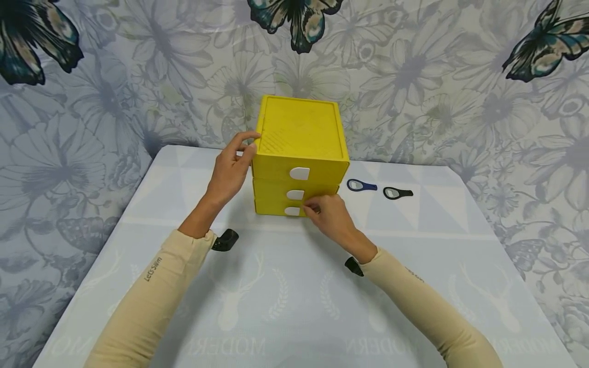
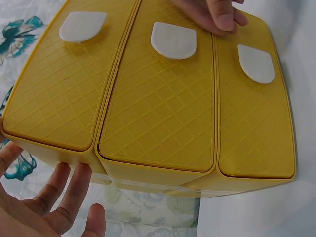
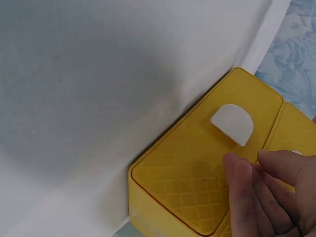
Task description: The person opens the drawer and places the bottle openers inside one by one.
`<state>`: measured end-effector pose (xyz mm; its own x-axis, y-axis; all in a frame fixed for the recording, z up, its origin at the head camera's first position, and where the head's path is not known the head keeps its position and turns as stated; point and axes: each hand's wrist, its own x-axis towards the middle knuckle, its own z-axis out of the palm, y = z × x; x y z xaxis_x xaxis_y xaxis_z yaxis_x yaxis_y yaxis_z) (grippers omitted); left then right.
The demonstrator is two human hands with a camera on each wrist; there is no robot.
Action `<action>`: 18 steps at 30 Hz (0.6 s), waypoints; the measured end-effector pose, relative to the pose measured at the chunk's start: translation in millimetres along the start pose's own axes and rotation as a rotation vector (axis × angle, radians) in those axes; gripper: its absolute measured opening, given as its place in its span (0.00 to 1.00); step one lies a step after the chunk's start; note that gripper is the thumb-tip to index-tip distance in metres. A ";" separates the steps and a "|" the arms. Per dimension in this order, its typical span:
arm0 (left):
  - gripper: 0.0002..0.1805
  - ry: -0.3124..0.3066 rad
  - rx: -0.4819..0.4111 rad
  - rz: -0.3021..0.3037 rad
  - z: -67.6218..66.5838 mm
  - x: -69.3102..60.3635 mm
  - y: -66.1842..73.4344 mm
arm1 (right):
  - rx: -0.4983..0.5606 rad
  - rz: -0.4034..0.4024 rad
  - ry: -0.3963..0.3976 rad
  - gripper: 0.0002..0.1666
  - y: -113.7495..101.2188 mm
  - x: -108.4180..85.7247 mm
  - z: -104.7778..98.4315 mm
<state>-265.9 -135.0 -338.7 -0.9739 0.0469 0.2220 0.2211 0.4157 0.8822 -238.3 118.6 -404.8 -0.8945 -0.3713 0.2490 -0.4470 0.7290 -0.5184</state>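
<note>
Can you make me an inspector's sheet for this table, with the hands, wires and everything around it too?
Surface: pale deer-printed tablecloth, lying flat.
Job's things: yellow three-drawer unit, drawers look shut; one white handle on each.
Clutter: blue loop-ended item and black loop-ended item, right of the unit; exact kind unclear.
Grippers: left hand touches the unit's left side; right hand beside the bottom handle.
Cables: nothing seen.
Surroundings: floral backdrop with butterflies.
</note>
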 end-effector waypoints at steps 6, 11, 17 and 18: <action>0.23 -0.001 -0.004 0.000 0.3 -1.4 0.1 | -0.021 0.011 -0.036 0.06 6.7 1.6 8.8; 0.23 0.003 -0.008 0.007 0.3 -1.6 -0.2 | -0.047 0.002 -0.043 0.07 8.1 3.5 13.7; 0.23 0.000 -0.003 0.012 -0.2 -1.1 1.6 | -0.080 -0.010 -0.035 0.07 9.8 4.8 17.4; 0.23 0.001 0.000 0.010 -0.3 -1.0 1.9 | -0.083 -0.014 -0.033 0.07 10.1 4.8 17.6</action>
<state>-264.5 -134.5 -337.1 -0.9716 0.0501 0.2311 0.2307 0.4149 0.8801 -246.9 114.0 -423.2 -0.8880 -0.3997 0.2276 -0.4599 0.7683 -0.4452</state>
